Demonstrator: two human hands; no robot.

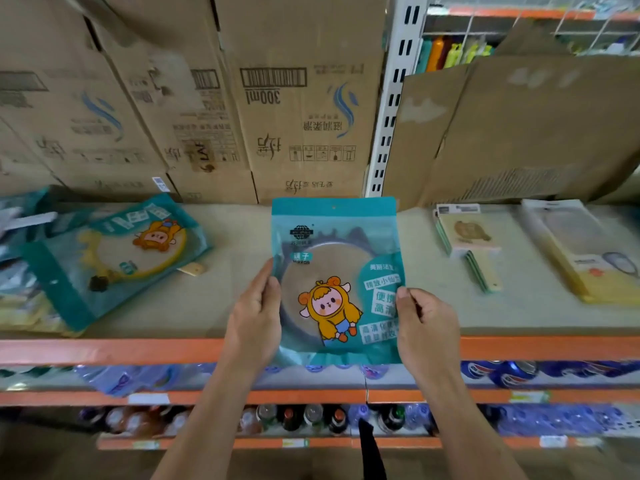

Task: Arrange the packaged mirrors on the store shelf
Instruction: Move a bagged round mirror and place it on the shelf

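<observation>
Packaged mirror point(333, 271): gripped at its sides by left hand point(256, 318) and right hand point(427, 327), unshelved.
Ten o'clock: another pack point(114, 259) lies askew.

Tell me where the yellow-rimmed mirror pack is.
In the head view, the yellow-rimmed pack lies on the shelf at left, among other packs, left of the held pack, before the boxes.

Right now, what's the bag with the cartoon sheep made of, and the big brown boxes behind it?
The teal mirror pouch looks like glossy, partly see-through plastic film: it shines and the round mirror shows through. The boxes look like matte brown cardboard, probably corrugated, with printed barcodes.
</observation>
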